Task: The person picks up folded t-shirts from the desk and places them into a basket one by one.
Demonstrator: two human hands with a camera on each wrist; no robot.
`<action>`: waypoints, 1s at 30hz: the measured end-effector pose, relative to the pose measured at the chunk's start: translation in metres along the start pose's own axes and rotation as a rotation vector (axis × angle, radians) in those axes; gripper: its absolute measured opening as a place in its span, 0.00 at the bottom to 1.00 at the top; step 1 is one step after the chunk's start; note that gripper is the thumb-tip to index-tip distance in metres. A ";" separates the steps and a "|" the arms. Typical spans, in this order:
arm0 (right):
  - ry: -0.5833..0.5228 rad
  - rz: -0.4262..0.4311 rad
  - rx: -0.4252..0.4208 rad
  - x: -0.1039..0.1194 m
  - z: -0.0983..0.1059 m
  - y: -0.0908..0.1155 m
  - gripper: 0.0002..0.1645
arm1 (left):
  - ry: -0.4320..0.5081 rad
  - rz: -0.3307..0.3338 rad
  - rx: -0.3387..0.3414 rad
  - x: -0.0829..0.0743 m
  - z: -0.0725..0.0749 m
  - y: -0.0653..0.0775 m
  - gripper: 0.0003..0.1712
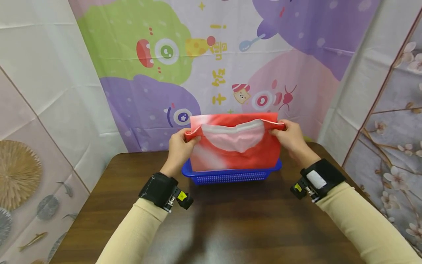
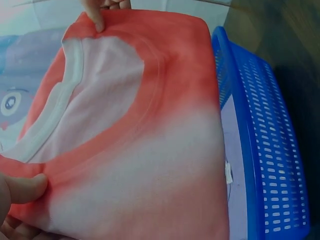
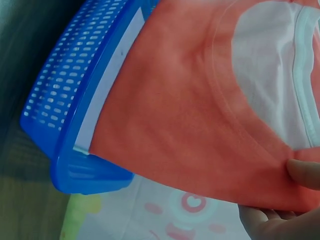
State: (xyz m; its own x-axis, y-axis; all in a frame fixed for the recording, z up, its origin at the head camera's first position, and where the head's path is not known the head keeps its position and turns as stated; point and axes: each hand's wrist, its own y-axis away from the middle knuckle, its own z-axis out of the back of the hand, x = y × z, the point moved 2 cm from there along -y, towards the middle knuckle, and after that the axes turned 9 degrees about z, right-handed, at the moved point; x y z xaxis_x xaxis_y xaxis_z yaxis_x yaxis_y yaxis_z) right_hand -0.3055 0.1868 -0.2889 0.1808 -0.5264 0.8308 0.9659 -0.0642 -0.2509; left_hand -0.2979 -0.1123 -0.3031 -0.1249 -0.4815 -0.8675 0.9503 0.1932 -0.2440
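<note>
A folded red and white T-shirt with its round neckline at the top is held up over a blue perforated basket. My left hand pinches its left upper corner, thumb on the front. At the right upper corner my right hand grips the cloth the same way. In the left wrist view the shirt hangs beside the basket rim, and pale lilac cloth shows inside. The right wrist view has the thumb pressed on the red fabric. The basket's far side is hidden behind the shirt.
The basket stands towards the back of a dark brown wooden table. Behind it hangs a curtain with cartoon monsters. Patterned cloths flank the table on the left and right. Each wrist wears a black strap with a small camera.
</note>
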 end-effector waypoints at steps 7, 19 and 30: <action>0.078 0.050 -0.102 -0.012 -0.007 -0.008 0.16 | -0.004 -0.027 -0.035 0.006 -0.013 -0.012 0.12; 0.188 0.120 -0.150 -0.039 -0.031 -0.015 0.11 | -0.012 -0.009 -0.075 0.038 -0.030 -0.011 0.09; 0.168 0.056 -0.143 -0.056 -0.039 -0.016 0.17 | -0.037 0.016 -0.068 0.047 -0.037 -0.004 0.10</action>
State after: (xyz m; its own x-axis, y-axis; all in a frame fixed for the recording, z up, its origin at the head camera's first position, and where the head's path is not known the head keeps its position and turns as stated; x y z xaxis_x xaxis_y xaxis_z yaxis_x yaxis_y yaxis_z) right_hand -0.3384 0.1841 -0.3504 0.1890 -0.6653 0.7223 0.9169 -0.1439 -0.3724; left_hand -0.3178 -0.1038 -0.3588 -0.0982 -0.5089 -0.8552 0.9305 0.2578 -0.2603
